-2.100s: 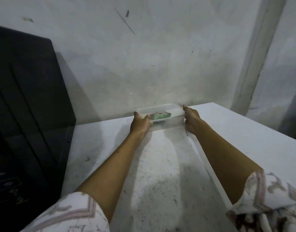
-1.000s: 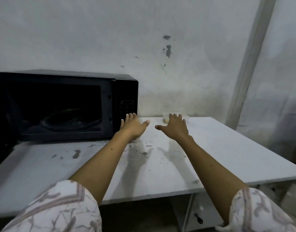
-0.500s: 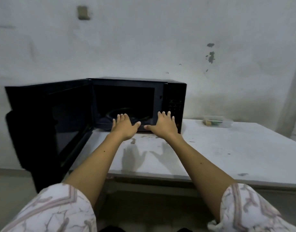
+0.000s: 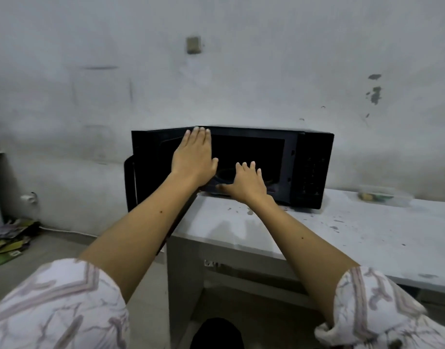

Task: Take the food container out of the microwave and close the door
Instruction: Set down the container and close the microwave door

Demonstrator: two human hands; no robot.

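Food container [image 4: 382, 195] out, on table [image 4: 342, 230] well right of both hands; microwave [image 4: 266, 167] door [image 4: 153, 170] not yet shut.
Left hand [image 4: 193, 157] flat and open-fingered against door's free edge, gripping nothing; right hand [image 4: 246, 183] spread, empty, hovering before the cavity. Only the closing looks left.

Your sleeves [image 4: 57, 306] are white with a pale mauve, marble-like line pattern. The microwave [image 4: 309, 170] ahead is black all over, its open door [image 4: 151, 170] included. It sits on a white table [image 4: 342, 238] speckled with dark stains. The far wall [image 4: 241, 71] is pale grey with darker chipped patches at right. Greenish papers [image 4: 7, 243] lie at far left.
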